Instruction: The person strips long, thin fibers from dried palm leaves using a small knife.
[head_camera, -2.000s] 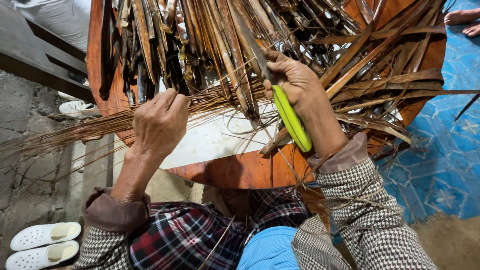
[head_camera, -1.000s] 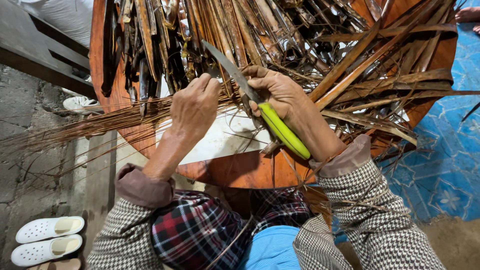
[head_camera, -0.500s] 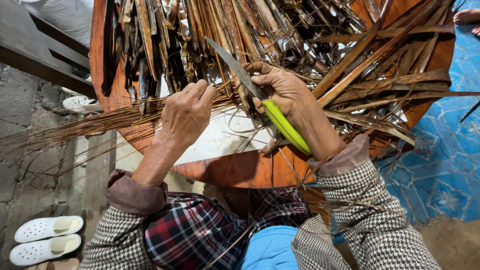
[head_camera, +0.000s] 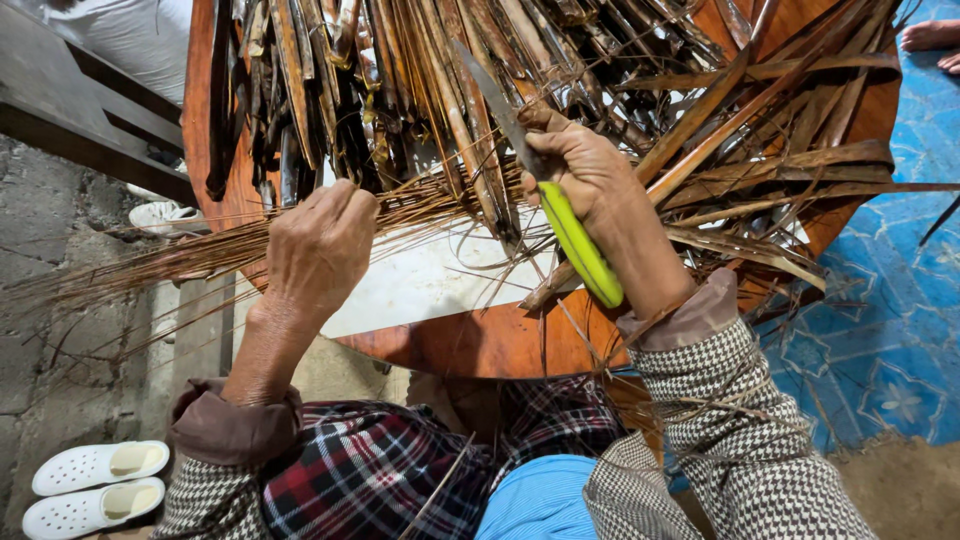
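Brown midrib strand (head_camera: 420, 205) now drawn left off the knife (head_camera: 560, 215), left hand (head_camera: 318, 245) back out with fingers closed on it, right hand (head_camera: 590, 170) gripping the green-handled knife over the round worktop (head_camera: 480, 345): another stripping pull.

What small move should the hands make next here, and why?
Probably draw the left hand further left, pulling the thin midrib free. The right hand holds the knife against the dry leaf strip, and the midrib is already partly separated.
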